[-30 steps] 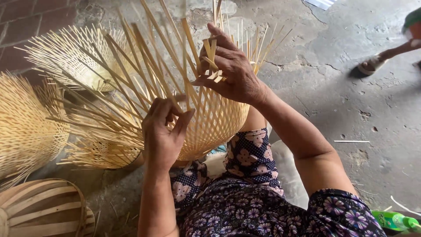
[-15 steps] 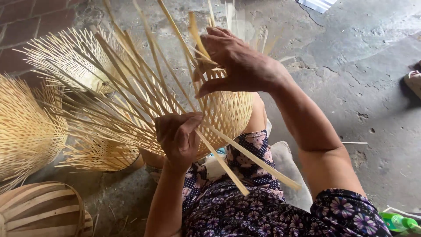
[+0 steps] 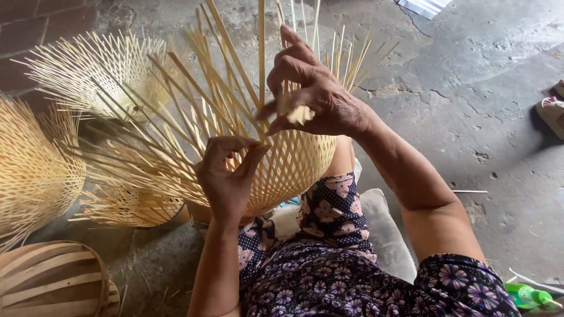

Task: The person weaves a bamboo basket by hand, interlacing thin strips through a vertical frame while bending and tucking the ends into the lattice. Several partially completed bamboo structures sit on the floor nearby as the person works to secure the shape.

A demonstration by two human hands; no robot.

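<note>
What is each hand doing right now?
Left hand: closed, pinching bamboo strips of the half-woven basket.
Right hand: closed, gripping upright strips at the weave's edge.

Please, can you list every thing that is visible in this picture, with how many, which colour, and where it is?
half-woven basket: 1, pale yellow, centre, on the lap, loose strips pointing up
unfinished baskets: at least 3, pale yellow, left, on the floor
striped basket: 1, brown and tan, bottom left corner
concrete floor: grey, cracked, right and top
brick surface: reddish, top left
green bottle: 1, bottom right
sandalled foot: another person's, right edge
left hand: pinching strips at the weave
right hand: gripping upright strips
</note>
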